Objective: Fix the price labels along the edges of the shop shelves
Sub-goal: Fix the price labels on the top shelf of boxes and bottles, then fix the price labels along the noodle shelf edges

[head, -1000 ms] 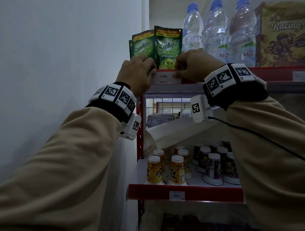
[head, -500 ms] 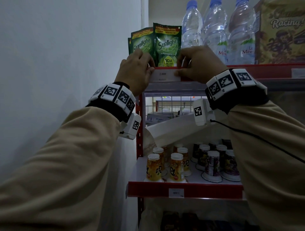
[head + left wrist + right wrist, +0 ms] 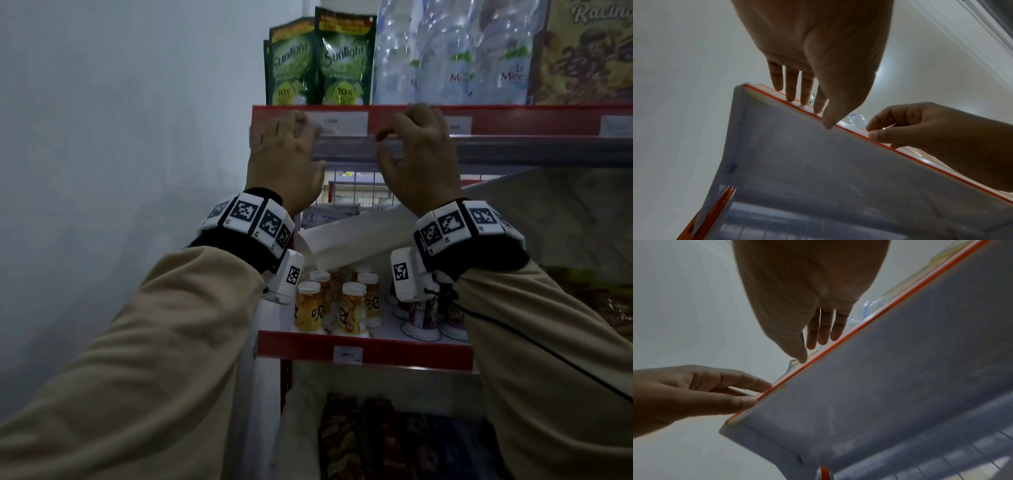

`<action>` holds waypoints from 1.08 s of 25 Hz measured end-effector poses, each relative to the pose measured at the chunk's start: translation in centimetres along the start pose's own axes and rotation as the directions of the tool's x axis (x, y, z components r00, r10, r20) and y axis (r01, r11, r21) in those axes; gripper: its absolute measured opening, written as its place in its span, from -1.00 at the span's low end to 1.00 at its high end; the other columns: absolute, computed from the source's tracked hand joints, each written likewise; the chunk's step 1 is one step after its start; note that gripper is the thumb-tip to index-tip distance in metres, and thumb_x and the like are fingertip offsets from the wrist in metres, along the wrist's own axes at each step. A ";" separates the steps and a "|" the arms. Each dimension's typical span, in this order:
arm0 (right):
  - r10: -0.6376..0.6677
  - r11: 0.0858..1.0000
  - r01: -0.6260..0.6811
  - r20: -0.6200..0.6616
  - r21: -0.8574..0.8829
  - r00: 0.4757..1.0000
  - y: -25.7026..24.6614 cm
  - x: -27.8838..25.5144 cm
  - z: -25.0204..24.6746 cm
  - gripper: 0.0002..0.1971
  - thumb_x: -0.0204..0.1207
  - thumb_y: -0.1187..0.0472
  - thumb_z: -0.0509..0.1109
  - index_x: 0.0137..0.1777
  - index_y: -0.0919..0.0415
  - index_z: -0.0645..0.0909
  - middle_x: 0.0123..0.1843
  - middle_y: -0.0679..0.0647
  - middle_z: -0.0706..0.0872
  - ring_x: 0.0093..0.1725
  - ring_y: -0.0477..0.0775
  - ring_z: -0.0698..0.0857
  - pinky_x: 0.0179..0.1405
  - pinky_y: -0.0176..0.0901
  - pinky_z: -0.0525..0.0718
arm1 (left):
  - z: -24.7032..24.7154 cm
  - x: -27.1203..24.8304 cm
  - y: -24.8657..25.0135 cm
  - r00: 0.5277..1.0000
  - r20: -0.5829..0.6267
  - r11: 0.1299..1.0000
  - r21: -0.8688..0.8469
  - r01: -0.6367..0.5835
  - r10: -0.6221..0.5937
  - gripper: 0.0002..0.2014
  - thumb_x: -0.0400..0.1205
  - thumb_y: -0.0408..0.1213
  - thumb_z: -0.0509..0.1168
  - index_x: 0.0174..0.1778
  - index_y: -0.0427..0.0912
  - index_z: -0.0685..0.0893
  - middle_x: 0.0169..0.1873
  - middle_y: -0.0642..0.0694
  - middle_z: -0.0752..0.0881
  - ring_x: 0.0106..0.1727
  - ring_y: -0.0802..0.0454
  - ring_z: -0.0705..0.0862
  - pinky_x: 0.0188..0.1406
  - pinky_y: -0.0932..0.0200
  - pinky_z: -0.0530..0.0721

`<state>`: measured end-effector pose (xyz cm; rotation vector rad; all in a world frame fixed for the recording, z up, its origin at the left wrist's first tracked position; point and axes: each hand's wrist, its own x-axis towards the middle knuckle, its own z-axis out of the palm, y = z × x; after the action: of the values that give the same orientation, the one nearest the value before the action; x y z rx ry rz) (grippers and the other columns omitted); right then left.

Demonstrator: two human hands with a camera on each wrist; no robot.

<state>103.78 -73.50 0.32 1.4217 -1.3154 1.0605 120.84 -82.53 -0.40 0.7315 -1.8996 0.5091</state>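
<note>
A white price label (image 3: 337, 122) sits in the red edge strip (image 3: 513, 120) of the top shelf, with nothing covering it. My left hand (image 3: 301, 137) is just left of the label, its straight fingers (image 3: 791, 95) touching the strip and its thumb at the lower lip. My right hand (image 3: 394, 140) is just right of the label, its loosely bent fingers (image 3: 824, 335) and thumb tip resting at the strip. Neither hand holds the label. The left hand (image 3: 756, 394) shows in the right wrist view and the right hand (image 3: 879, 131) in the left wrist view.
Green Sunlight pouches (image 3: 344, 61), water bottles (image 3: 455, 58) and a cereal box (image 3: 585, 51) stand on the top shelf. More labels (image 3: 457, 126) sit further right on the strip. The lower shelf has small bottles (image 3: 352, 308) and its own label (image 3: 347, 354). A wall (image 3: 120, 137) is on the left.
Both hands pinched the label's ends against the strip before. They have let go and dropped slightly, and the label now stays in the strip uncovered.
</note>
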 end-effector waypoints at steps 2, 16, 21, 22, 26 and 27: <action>0.030 0.997 -0.031 0.023 0.077 0.999 0.3 -3.2 0.3 -0.85 0.52 0.20 0.37 0.04 0.22 0.65 0.04 0.16 0.62 0.11 0.14 0.54 -0.03 -0.20 0.42 | 0.9 -2.3 1.1 1.000 0.026 1.000 0.025 0.010 -0.011 -0.49 0.59 -0.04 0.27 0.46 -0.08 0.42 0.50 -0.16 0.35 0.50 -0.17 0.31 0.44 -0.09 0.32; 0.068 0.989 -0.118 0.435 0.090 0.898 0.1 -26.2 3.1 -0.92 0.43 0.31 0.41 -0.09 0.24 0.66 -0.08 0.15 0.64 -0.02 0.22 0.53 -0.03 0.11 0.57 | 9.5 -22.4 6.7 0.877 0.473 0.996 0.007 0.093 -0.085 -0.54 0.59 -0.16 0.23 0.44 -0.03 0.44 0.42 -0.02 0.46 0.41 -0.05 0.42 0.37 -0.01 0.29; 0.119 0.992 -0.122 0.422 -0.019 0.899 -0.4 -28.2 2.5 -0.63 0.38 0.30 0.39 0.22 0.26 0.66 0.08 0.20 0.66 0.03 0.27 0.58 -0.07 0.13 0.59 | 10.3 -24.0 6.3 0.888 0.452 0.995 -0.007 0.103 -0.089 -0.46 0.58 -0.24 0.24 0.52 -0.06 0.37 0.44 -0.03 0.47 0.47 -0.02 0.37 0.40 0.00 0.29; 0.111 0.994 -0.108 0.422 -0.031 0.900 -0.5 -28.4 2.4 -0.60 0.38 0.30 0.39 0.25 0.27 0.65 0.12 0.20 0.67 0.04 0.27 0.59 -0.08 0.13 0.60 | 10.5 -24.0 6.3 0.896 0.434 0.994 -0.004 0.108 -0.095 -0.46 0.57 -0.24 0.25 0.51 -0.05 0.38 0.44 -0.02 0.48 0.46 -0.02 0.38 0.41 -0.01 0.28; 0.144 0.987 -0.091 0.468 -0.135 0.872 -1.1 -28.4 2.4 -0.55 0.39 0.21 0.37 0.32 0.22 0.61 0.20 0.17 0.65 0.09 0.25 0.59 -0.09 0.09 0.58 | 10.9 -24.3 6.6 0.914 0.389 0.992 0.020 0.122 -0.121 -0.49 0.56 -0.19 0.28 0.46 -0.01 0.43 0.37 0.03 0.53 0.42 0.01 0.41 0.44 -0.06 0.23; 0.164 0.981 -0.093 0.482 -0.168 0.861 -1.2 -28.3 2.4 -0.55 0.39 0.19 0.36 0.32 0.19 0.60 0.20 0.18 0.63 0.09 0.25 0.58 -0.08 0.08 0.56 | 11.0 -24.3 6.6 0.915 0.384 0.992 0.010 0.128 -0.122 -0.50 0.55 -0.20 0.28 0.45 -0.01 0.44 0.35 0.02 0.55 0.41 0.01 0.42 0.43 -0.06 0.23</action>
<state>103.16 -69.44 -27.77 1.5751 -1.8368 0.6843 116.92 -78.27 -27.21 0.9930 -2.1963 0.2823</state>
